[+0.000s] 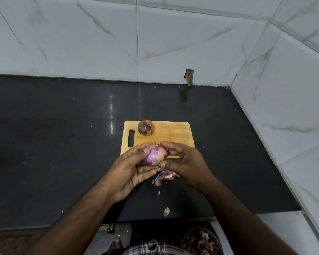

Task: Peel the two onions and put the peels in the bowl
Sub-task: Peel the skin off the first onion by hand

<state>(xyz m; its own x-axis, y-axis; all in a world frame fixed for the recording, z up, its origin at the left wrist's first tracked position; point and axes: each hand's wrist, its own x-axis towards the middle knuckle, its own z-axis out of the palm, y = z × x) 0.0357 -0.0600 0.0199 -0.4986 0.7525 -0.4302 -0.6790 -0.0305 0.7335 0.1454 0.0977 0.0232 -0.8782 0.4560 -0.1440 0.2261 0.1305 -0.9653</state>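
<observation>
A partly peeled purple onion [156,153] is held above the near edge of the wooden cutting board [173,134]. My left hand [131,168] cradles it from the left, thumb on its top. My right hand [184,161] grips it from the right, thumb pressed at its lower side. A second onion [145,127], still in its brown skin, sits at the board's far left. Loose purple peels [164,176] lie on the counter under my hands, and two small scraps [166,211] lie nearer me. The metal bowl [217,242], holding peels, sits low at the bottom right.
The black counter [63,144] stretches wide to the left. White tiled walls close the back and right side. A chipped hole [189,78] marks the back wall. My checked clothing and the floor show below the counter's edge.
</observation>
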